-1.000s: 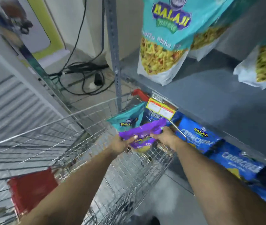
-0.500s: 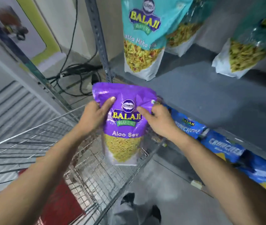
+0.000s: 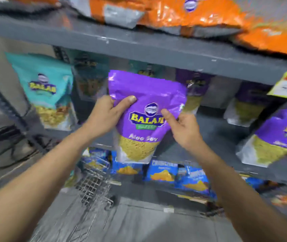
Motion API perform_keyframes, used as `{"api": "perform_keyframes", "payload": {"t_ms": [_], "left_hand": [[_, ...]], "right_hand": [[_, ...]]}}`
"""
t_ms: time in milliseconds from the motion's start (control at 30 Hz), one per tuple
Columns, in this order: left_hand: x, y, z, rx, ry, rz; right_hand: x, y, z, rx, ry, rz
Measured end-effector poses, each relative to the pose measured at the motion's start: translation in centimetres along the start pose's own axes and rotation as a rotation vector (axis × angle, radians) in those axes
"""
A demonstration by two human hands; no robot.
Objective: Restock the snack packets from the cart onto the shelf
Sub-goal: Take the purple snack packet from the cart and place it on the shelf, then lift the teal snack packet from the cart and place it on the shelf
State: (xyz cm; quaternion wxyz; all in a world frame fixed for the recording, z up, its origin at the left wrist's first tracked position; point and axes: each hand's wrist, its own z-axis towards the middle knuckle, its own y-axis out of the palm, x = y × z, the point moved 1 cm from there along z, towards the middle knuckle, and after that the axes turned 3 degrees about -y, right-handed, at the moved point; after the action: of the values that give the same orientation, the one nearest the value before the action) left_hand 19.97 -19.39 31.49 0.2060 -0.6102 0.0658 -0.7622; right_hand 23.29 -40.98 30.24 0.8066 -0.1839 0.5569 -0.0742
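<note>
Since half a second ago the purple packet (image 3: 146, 109) went from above the cart (image 3: 93, 186) up to the middle shelf (image 3: 209, 130). Left hand (image 3: 104, 116) and right hand (image 3: 183, 130) each grip a side, thumbs pinching the front. I'd stand it upright beside the other purple ones (image 3: 275, 135).

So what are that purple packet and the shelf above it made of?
The purple packet looks like glossy plastic film: it creases and glints, with a clear lower window showing yellow snack. The shelf looks like grey painted metal, matte with small chips, though blur leaves that unsure.
</note>
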Motion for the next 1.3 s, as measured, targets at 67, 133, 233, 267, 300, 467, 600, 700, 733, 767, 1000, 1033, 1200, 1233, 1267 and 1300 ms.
{"api": "perform_keyframes", "payload": {"t_ms": [67,133,233,267,300,467,600,700,733,767,1000,1033,1200,1233,1267,1300], "left_hand": [[1.3,4.6,2.7,-0.025,0.037,-0.002],[1.8,9.3,5.8,-0.036,0.037,-0.039],[2.7,15.5,9.6,-0.064,-0.003,-0.051],[2.9,17.3,10.6,-0.079,-0.019,-0.043],[3.0,18.8,11.4,-0.093,-0.034,-0.028],[2.1,23.4,12.6,-0.183,-0.111,-0.093],[0.7,23.2,12.7,-0.151,-0.175,-0.174],[-0.3,20.5,10.4,-0.095,-0.083,-0.249],[-1.2,18.8,8.8,-0.045,-0.062,-0.237],[-2.6,16.9,7.0,0.019,-0.061,-0.203],[-18.1,-0.8,-10.0,0.224,-0.514,0.014],[-20.4,-3.2,-12.5,0.226,-0.608,0.058],[-29.1,-12.1,-21.5,0.293,-0.942,0.304],[-30.4,-13.2,-22.6,0.307,-0.983,0.376],[-31.8,-14.0,-23.3,0.322,-1.008,0.44],[-33.6,-14.7,-23.6,0.324,-1.022,0.468]], "right_hand": [[2.0,-4.3,1.5,0.105,-0.006,-0.084],[4.0,-7.9,2.8,0.18,-0.002,-0.114],[5.7,-12.8,4.2,0.24,0.071,-0.158],[6.0,-14.2,4.5,0.236,0.085,-0.182],[6.6,-15.4,5.0,0.238,0.098,-0.22],[11.7,-17.9,6.4,0.227,0.17,-0.356],[11.8,-17.4,5.7,0.386,0.208,-0.338],[10.9,-15.6,2.6,0.646,0.157,-0.311],[10.5,-14.6,1.3,0.709,0.144,-0.39],[10.0,-13.3,0.1,0.74,0.123,-0.493],[6.1,7.0,-4.4,0.137,-0.128,-0.285],[5.8,11.0,-4.9,0.003,-0.135,-0.26],[7.9,29.9,-7.7,-0.615,-0.244,-0.442],[8.5,32.9,-8.2,-0.721,-0.239,-0.538],[9.4,35.5,-8.4,-0.798,-0.206,-0.613],[10.9,38.1,-8.3,-0.845,-0.151,-0.662]]}}
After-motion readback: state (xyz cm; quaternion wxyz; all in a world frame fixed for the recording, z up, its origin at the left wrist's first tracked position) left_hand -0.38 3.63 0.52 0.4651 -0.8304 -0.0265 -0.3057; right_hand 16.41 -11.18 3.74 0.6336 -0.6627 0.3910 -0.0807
